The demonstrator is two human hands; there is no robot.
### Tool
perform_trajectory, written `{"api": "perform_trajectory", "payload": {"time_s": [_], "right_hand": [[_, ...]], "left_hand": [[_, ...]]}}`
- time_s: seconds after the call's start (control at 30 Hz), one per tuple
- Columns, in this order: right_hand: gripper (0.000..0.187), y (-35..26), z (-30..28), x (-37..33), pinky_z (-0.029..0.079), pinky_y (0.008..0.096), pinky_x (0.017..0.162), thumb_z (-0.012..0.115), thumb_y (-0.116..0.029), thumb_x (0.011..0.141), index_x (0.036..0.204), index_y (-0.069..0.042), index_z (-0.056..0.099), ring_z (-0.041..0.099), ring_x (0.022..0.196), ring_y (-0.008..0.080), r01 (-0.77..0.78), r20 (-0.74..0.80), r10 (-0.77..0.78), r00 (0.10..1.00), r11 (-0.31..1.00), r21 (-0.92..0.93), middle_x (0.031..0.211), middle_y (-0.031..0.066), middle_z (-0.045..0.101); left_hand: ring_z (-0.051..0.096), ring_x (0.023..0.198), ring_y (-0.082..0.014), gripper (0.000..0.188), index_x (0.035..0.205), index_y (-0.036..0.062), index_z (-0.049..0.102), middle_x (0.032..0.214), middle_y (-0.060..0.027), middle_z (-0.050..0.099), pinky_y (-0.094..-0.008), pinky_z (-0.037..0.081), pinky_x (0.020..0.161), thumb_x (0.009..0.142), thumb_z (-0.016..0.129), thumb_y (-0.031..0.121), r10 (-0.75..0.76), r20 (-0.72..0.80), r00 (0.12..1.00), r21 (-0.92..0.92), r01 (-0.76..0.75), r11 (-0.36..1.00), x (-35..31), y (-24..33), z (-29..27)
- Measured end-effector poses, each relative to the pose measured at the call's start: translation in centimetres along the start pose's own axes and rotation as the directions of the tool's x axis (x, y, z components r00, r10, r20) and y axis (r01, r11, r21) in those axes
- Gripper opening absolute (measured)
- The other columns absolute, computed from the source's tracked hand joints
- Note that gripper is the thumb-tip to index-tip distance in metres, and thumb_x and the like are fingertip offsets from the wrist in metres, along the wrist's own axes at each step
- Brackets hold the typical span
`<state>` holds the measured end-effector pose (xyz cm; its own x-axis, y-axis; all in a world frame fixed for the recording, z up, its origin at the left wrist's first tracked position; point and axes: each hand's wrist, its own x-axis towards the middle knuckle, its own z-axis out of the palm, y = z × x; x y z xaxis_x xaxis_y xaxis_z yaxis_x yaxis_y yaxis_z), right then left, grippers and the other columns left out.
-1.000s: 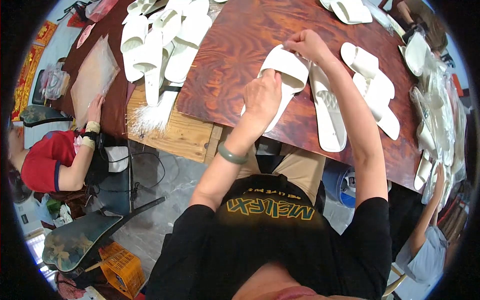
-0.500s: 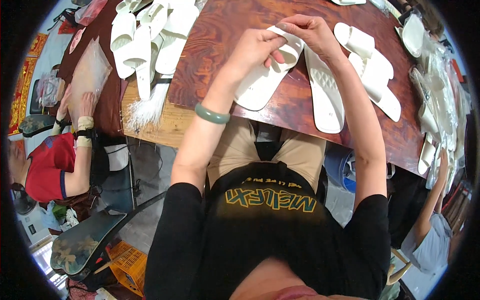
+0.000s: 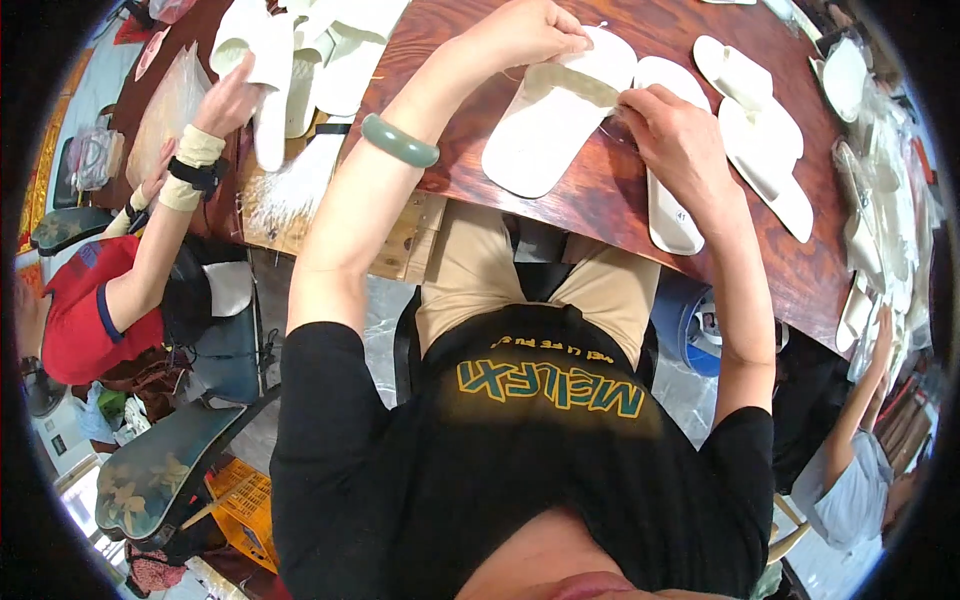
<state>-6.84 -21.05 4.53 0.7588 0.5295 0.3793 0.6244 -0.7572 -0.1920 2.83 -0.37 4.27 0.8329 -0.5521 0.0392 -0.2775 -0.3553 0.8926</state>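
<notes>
A white slipper (image 3: 535, 140) lies on the brown table, its sole toward me and its strap at the far end. My left hand (image 3: 530, 35) is closed in a pinch beside the slipper's far edge; what sits between its fingertips is too small to make out. The fingers of my right hand (image 3: 675, 135) are curled closed at the right side of the strap, gripping the slipper there. Partly under that hand lies a second white slipper (image 3: 675, 220), heel toward me.
More white slippers (image 3: 765, 130) lie overlapping on the right. At left, a slipper pile (image 3: 345, 60) stands behind a bundle of thin white strands (image 3: 295, 195). A co-worker's hand (image 3: 228, 98) reaches into that pile. Bagged slippers (image 3: 885, 220) line the far right, near another person's arm.
My left hand moved farther away along the slipper, and my right came back to the strap's right side. The slipper now lies flatter. The co-worker's hand moved from a clear bag to the slipper pile.
</notes>
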Motion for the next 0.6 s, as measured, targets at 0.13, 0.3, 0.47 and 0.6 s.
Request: {"api": "perform_trajectory", "payload": {"time_s": [0.13,0.3,0.47,0.6], "right_hand": [[0.009,-0.8,1.0,0.2,0.051,0.0406,0.061,0.056,-0.01,0.084,0.089,-0.004,0.06,0.064,0.07,0.0311,-0.011,0.053,0.016,0.998,0.996,-0.092,0.08,0.0133,0.063],[0.014,-3.0,4.8,3.0,0.052,0.0409,0.058,0.056,-0.01,0.082,0.094,-0.001,0.057,0.065,0.068,0.0311,0.044,0.226,0.027,0.974,0.951,-0.305,0.079,0.0135,0.064],[0.018,-3.3,4.6,2.5,0.053,0.0389,0.063,0.058,-0.004,0.077,0.094,-0.003,0.057,0.064,0.079,0.03,0.063,0.163,-0.022,0.986,0.967,-0.248,0.09,0.0127,0.061],[0.024,-3.2,2.9,-1.4,0.053,0.0359,0.067,0.06,-0.002,0.076,0.1,-0.006,0.059,0.061,0.087,0.0267,0.146,0.067,-0.144,0.987,0.989,-0.027,0.1,0.0107,0.057]], "left_hand": [[0.047,0.052,-0.0053,0.023,0.066,0.0,0.064,0.055,0.002,0.054,-0.0246,0.039,0.051,0.082,0.062,0.015,-0.019,-0.001,1.0,0.07,0.019,0.997,1.2,-0.5,-0.8],[0.051,0.057,-0.0058,0.018,0.075,-0.0023,0.068,0.061,0.0003,0.059,-0.0255,0.044,0.057,0.08,0.064,0.015,0.049,-0.016,0.999,0.039,-0.048,0.998,2.1,-1.6,-0.7],[0.054,0.059,-0.0067,0.017,0.075,-0.0017,0.068,0.062,0.0003,0.061,-0.0256,0.044,0.058,0.081,0.063,0.014,0.038,0.046,0.998,-0.047,-0.036,0.998,2.6,-2.9,-1.2],[0.056,0.064,-0.008,0.018,0.074,-0.001,0.068,0.068,-0.002,0.065,-0.0248,0.045,0.061,0.082,0.061,0.013,0.06,-0.029,0.998,-0.066,-0.062,0.996,2.8,-4.0,-1.3]]}}
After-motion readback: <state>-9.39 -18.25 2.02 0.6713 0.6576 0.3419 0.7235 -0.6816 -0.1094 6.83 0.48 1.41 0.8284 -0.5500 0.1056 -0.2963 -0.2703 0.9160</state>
